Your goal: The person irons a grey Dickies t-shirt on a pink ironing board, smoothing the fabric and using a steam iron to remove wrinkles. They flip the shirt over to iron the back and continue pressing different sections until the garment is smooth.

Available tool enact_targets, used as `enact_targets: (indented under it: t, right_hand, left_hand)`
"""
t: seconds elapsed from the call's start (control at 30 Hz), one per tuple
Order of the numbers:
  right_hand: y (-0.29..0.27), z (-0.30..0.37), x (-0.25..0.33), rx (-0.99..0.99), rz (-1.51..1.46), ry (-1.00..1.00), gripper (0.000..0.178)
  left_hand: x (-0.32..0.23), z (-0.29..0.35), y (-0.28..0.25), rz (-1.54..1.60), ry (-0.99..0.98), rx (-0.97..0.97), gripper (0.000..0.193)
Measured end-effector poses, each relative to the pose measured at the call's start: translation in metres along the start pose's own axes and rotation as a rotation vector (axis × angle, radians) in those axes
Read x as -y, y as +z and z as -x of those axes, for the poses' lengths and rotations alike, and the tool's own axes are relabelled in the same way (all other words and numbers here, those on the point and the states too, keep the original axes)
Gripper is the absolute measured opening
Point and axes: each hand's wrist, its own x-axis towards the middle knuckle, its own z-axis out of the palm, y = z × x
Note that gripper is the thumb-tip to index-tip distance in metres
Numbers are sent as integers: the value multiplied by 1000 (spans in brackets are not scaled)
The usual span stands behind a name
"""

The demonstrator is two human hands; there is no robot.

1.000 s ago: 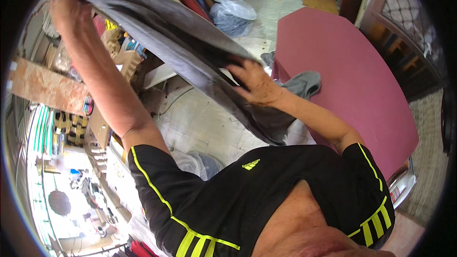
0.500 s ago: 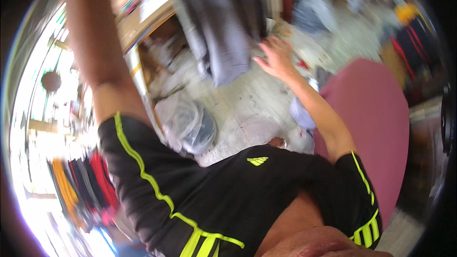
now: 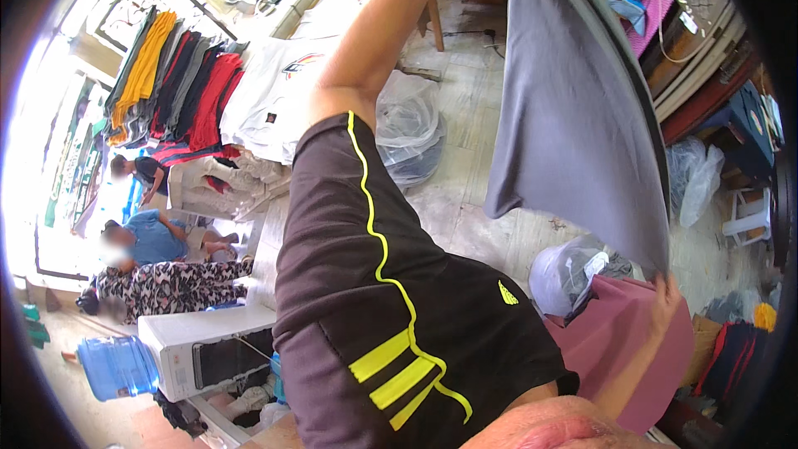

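Note:
A large grey cloth (image 3: 573, 116) hangs spread out in front of me, its upper end running out past the top edge. My left arm is raised toward that upper end, and the left hand lies beyond the picture. At the cloth's lower right corner is my right hand (image 3: 665, 298), fingers closed on the fabric edge. Just below that hand lies a smooth maroon surface (image 3: 611, 337), possibly padded or covered; I cannot tell which.
A white bucket (image 3: 553, 278) with plastic and cloth stands beside the maroon surface. Plastic-wrapped bundles (image 3: 411, 129) lie on the floor. To the left are stacked folded garments (image 3: 179, 75), white printed shirts (image 3: 270, 96), two people, and a water dispenser (image 3: 199, 353) with a blue bottle.
My view has swung to the left. The grey cloth has gone from hanging bunched to spread wide. My right hand, open beside it before, has closed on its corner.

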Motion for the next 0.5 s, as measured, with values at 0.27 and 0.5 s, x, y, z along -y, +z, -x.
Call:
enact_targets:
  t: [0.27,0.5]
  right_hand:
    - [-36,-48,-11,283,440,-177,20]
    - [-84,-185,-31,204,860,-333,19]
  left_hand:
    - [-22,230,134,-277,-793,777,24]
    - [-17,221,152,-455,-964,726,32]
